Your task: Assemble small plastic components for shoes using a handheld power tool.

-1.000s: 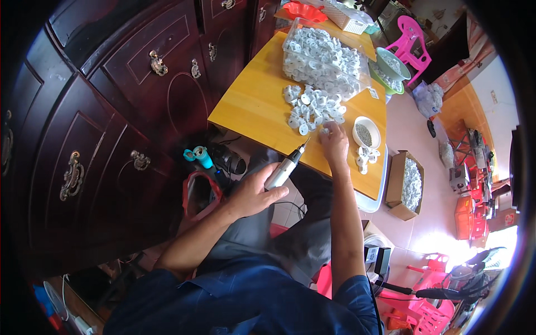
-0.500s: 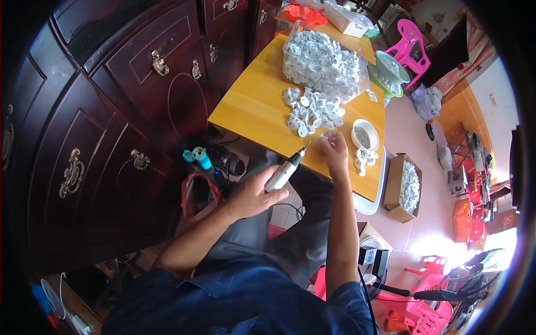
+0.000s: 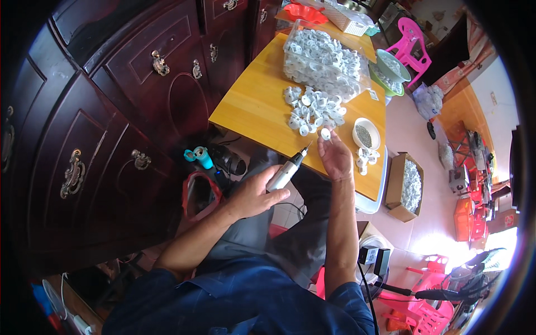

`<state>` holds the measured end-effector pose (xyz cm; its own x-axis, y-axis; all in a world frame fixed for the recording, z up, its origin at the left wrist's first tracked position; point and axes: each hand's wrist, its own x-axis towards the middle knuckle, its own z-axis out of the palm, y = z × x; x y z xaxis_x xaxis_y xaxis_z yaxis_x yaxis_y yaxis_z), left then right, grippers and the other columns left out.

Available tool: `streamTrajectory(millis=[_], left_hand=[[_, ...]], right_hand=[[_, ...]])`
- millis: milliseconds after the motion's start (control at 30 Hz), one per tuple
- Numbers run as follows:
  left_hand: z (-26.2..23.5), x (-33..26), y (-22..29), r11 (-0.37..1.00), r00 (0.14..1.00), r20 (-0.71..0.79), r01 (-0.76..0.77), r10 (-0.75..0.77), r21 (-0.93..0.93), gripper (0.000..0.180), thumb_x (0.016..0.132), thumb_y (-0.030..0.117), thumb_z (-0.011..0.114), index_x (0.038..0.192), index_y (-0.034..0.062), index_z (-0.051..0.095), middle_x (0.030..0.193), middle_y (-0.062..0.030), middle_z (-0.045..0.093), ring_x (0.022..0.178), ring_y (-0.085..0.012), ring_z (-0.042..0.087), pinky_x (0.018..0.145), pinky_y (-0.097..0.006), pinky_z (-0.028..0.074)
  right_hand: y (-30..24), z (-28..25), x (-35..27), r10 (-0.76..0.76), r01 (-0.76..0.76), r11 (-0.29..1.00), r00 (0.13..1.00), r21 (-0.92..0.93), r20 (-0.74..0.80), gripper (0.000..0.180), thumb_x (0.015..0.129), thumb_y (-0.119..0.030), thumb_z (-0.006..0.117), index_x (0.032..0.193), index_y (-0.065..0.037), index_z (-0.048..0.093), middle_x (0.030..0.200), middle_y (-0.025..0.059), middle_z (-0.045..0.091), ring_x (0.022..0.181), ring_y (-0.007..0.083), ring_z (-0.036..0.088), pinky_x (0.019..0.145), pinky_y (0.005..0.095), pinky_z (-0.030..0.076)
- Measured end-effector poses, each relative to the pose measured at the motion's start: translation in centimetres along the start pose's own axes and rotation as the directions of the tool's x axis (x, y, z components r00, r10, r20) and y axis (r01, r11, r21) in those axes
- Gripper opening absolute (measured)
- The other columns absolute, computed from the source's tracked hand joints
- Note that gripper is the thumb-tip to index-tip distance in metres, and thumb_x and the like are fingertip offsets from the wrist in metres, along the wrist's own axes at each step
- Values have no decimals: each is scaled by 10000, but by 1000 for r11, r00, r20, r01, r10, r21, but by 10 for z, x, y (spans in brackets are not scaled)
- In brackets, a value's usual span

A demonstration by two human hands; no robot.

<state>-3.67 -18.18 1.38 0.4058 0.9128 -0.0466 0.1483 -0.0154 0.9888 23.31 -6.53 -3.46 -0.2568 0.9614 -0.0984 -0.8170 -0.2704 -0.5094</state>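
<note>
My left hand [image 3: 258, 191] is wrapped round a silver electric screwdriver [image 3: 283, 174], whose black nose and thin bit point up toward the table edge. Between the fingertips of my right hand [image 3: 336, 156] is a small round white plastic part [image 3: 326, 134], its disc face turned up, a little right of the bit and apart from it. Just beyond lies a loose pile of similar white parts [image 3: 315, 110] on the yellow wooden table [image 3: 245, 103]. Right of my hand stands a white bowl [image 3: 359, 124] of small metal pieces, too small to name. A few more white parts [image 3: 365, 160] lie beside it.
A clear bin [image 3: 329, 64] heaped with white parts stands at the table's back. On the floor to the right is a cardboard box [image 3: 397, 190] of white pieces. Green basins [image 3: 391, 72] and a pink chair [image 3: 410, 47] stand beyond. Dark cabinets [image 3: 139, 84] line the left.
My right hand has turned palm up, bringing the white part's round face into view at the fingertips. My left hand and the screwdriver have barely moved.
</note>
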Motion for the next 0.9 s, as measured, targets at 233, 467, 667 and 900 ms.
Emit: streamTrajectory(millis=[233,467,667,900], left_hand=[[-2,-1,5,999,1000,7,19,-19,36,569,896,273,711,1340,-11,499,1029,-136,672,937,-206,659,840,-345,513],[-1,0,-2,999,1000,-6,-8,8,53,565,897,286,708,1337,-3,504,1017,-134,672,923,-210,663,829,-347,516],[-1,0,4,998,999,18,34,-34,45,560,898,289,706,1337,8,502,1030,-138,672,944,-228,665,837,-351,514],[-2,-1,3,999,1000,13,12,-13,49,558,901,290,702,1337,7,498,1047,-143,669,950,-227,661,847,-352,510]], right_hand=[[11,7,0,-154,61,877,975,-477,-157,512,867,76,592,1357,-34,489,1061,76,613,945,188,643,852,302,557],[18,19,0,-271,93,623,957,-777,-103,372,853,67,632,1207,-31,570,1052,72,627,942,174,641,863,283,530],[19,8,2,-271,92,706,951,-702,-148,323,897,26,624,1209,-29,562,1131,122,634,963,213,656,898,313,533],[22,19,-2,-318,83,637,934,-767,-163,148,969,-50,559,1110,-37,601,1015,70,671,820,119,644,740,242,538]])
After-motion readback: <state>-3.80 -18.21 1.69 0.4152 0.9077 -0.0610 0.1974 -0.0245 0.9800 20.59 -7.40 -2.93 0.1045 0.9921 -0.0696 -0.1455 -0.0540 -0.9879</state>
